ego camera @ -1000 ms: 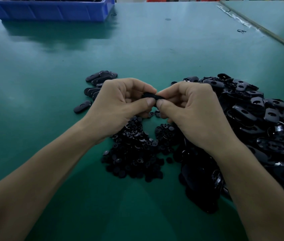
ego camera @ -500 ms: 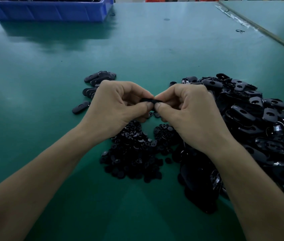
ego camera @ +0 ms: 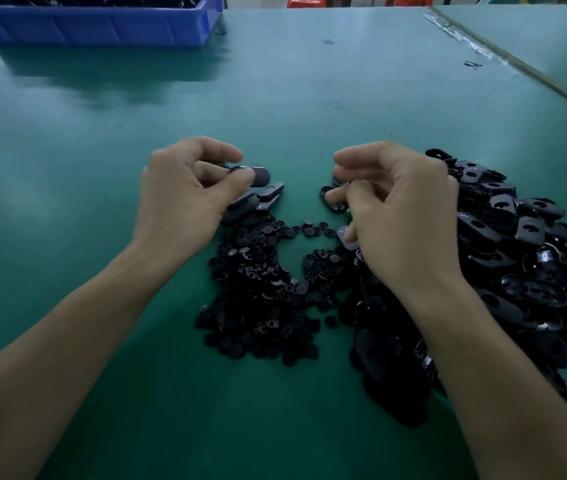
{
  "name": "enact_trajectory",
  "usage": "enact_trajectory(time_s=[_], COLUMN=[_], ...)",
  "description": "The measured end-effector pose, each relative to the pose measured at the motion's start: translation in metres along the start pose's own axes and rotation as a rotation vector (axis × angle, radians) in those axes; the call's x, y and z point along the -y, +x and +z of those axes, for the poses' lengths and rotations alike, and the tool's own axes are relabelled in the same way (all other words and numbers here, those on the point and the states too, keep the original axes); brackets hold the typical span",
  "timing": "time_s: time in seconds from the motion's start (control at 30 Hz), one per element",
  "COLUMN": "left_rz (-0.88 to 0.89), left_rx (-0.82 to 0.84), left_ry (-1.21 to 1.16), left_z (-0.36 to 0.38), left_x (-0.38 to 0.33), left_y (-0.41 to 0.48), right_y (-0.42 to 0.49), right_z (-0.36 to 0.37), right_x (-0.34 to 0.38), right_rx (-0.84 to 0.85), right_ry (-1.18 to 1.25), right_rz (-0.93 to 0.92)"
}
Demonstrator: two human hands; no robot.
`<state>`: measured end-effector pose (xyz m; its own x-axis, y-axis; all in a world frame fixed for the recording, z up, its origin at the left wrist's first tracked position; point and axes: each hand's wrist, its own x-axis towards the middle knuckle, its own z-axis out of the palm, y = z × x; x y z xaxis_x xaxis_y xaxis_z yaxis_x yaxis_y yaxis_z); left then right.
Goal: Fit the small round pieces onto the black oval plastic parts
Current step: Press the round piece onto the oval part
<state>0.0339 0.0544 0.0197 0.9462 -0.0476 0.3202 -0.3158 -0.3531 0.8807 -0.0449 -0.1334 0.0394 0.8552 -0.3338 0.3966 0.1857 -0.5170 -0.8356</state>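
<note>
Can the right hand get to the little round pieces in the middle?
Probably yes. The right hand hangs right next to the heap of round pieces, with nothing between them. The left hand, pinching an oval piece, is out of the way.

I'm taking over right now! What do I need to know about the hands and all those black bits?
Left hand: pinches one oval part with the thumb, just at the small stack of ovals on the left, likely the fitted ones.
Right hand: fingers curled at the edge of the big pile of ovals with open holes; whether it holds anything cannot be told.
Round pieces: heaped in the middle, between the arms.
Done: only that small stack, it seems.
To do: nearly the whole big pile. Likely next: set the oval down, pick a new oval and a round piece.
</note>
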Motion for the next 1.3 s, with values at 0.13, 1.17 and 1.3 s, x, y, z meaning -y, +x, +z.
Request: enact_trajectory(time_s=[0.13,1.17,1.3], left_rz=[0.006,0.173,0.199], left_rx=[-0.129,-0.088,-0.03], left_ry=[0.147,0.285,0.187], left_z=[-0.007,0.003,0.009], left_x=[0.018,0.021,0.012], left_y=[0.008,-0.001,-0.006], right_y=[0.003,0.035,0.039], right_z=[-0.004,0.027,0.028], right_x=[0.0,0.022,0.024], right_rx=[-0.117,0.541,0.585], right_ry=[-0.016,-0.97,-0.995], right_rz=[-0.042,-0.029,-0.069])
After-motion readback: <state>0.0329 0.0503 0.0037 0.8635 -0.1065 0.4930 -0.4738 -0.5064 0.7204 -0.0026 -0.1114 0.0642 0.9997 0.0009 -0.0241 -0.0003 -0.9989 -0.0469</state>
